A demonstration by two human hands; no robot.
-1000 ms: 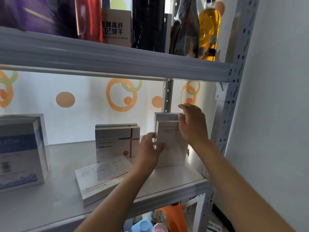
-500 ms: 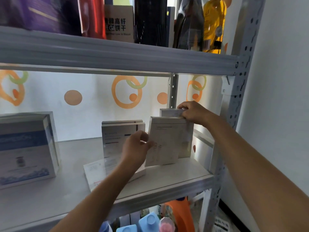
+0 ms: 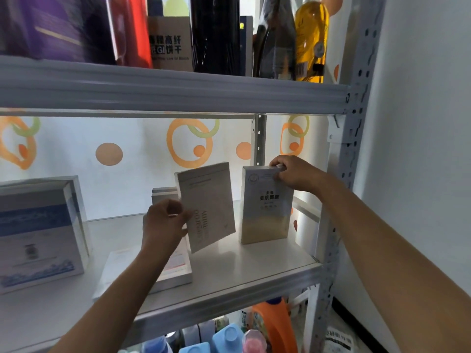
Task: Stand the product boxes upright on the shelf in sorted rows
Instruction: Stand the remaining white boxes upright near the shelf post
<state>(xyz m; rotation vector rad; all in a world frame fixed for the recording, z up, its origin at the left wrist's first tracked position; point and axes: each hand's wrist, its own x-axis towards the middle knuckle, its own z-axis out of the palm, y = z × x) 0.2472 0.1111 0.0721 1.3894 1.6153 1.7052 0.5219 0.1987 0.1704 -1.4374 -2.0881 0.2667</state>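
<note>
My left hand (image 3: pixel 164 224) grips a flat pale grey box (image 3: pixel 207 205) by its lower left edge. That box is tilted and held off the middle shelf (image 3: pixel 254 266). My right hand (image 3: pixel 293 173) pinches the top right corner of a white-and-tan box (image 3: pixel 266 210), which stands upright at the right end of the shelf. Behind my left hand an upright white box (image 3: pixel 163 196) is partly hidden. A white box (image 3: pixel 175 272) lies flat under my left forearm. A large blue-and-white box (image 3: pixel 38 233) stands at the left.
The upper shelf (image 3: pixel 178 90) hangs low overhead, loaded with bottles and boxes. A perforated grey upright (image 3: pixel 344 174) and a white wall close off the right side. Detergent bottles (image 3: pixel 275 324) stand on the level below.
My left hand has pulled the pale grey box left and up, away from the white-and-tan box, whose printed front now shows. My right hand stays on that box's top.
</note>
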